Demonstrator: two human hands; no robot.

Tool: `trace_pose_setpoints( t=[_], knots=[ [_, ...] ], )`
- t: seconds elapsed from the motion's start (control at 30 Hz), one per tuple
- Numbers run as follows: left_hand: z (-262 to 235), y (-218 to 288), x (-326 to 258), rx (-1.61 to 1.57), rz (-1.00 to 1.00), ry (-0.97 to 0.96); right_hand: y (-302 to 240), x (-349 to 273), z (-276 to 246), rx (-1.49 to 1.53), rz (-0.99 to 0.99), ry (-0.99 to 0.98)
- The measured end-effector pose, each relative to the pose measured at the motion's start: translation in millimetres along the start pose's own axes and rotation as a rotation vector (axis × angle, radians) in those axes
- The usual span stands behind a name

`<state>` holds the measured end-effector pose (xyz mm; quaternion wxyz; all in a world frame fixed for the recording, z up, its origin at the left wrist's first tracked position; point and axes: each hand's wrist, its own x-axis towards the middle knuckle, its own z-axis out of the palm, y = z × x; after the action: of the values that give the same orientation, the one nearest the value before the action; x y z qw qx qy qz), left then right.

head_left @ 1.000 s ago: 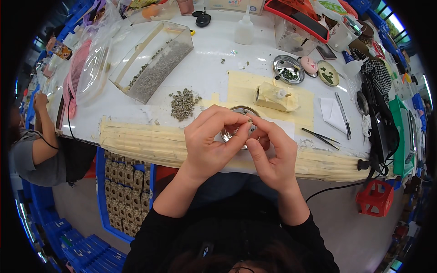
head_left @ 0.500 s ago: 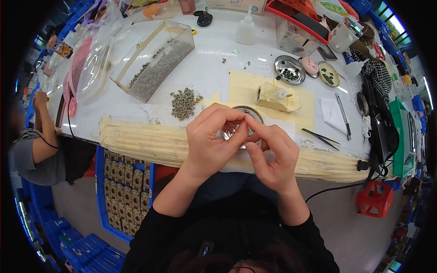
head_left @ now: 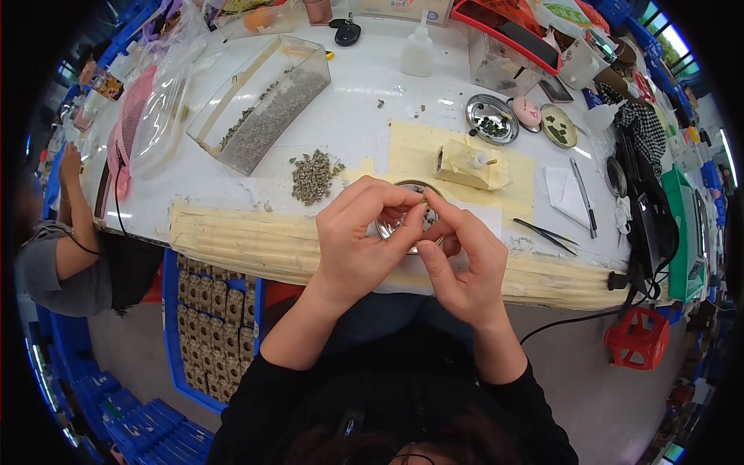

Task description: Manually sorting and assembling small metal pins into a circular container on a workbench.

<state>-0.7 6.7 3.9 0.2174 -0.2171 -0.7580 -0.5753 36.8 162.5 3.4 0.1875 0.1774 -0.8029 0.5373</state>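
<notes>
My left hand [head_left: 349, 236] is closed in a pinch, thumb against forefinger, above a round metal dish [head_left: 406, 184]. Close against it, my right hand [head_left: 470, 271] has its fingers curled and its forefinger tip at the left fingertips. Whatever lies between the fingertips is too small to make out. Small bits lie in the dish, which my hands partly cover. Left of the dish is a pile of small grey-metallic parts [head_left: 313, 177]. Behind it, to the right, sits a block wrapped in yellow tape [head_left: 469, 167] with a short peg sticking out.
Black tweezers [head_left: 545, 235], a pen [head_left: 584, 200] and folded white paper [head_left: 566, 194] lie right. A clear bin of grey granules [head_left: 283, 116] stands back left. Farther back are a squeeze bottle [head_left: 418, 53] and a dish of dark green pieces [head_left: 493, 139]. A co-worker's arm [head_left: 74, 209] is at far left.
My right forefinger has shifted slightly at the left fingertips, while my left hand has hardly moved. The co-worker's hand at far left has moved up a little.
</notes>
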Motion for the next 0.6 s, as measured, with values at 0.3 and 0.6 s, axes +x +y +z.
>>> trace_pose_setpoints(
  t=[0.3,0.6],
  knots=[
    [1.6,-0.2,-0.7,0.011,0.062,0.044,2.1,-1.0,0.1,0.032,-0.01,0.048],
    [5.4,-2.2,-2.1,0.09,0.115,0.039,0.3,-1.9,1.9,-0.105,-0.076,0.094]
  ],
)
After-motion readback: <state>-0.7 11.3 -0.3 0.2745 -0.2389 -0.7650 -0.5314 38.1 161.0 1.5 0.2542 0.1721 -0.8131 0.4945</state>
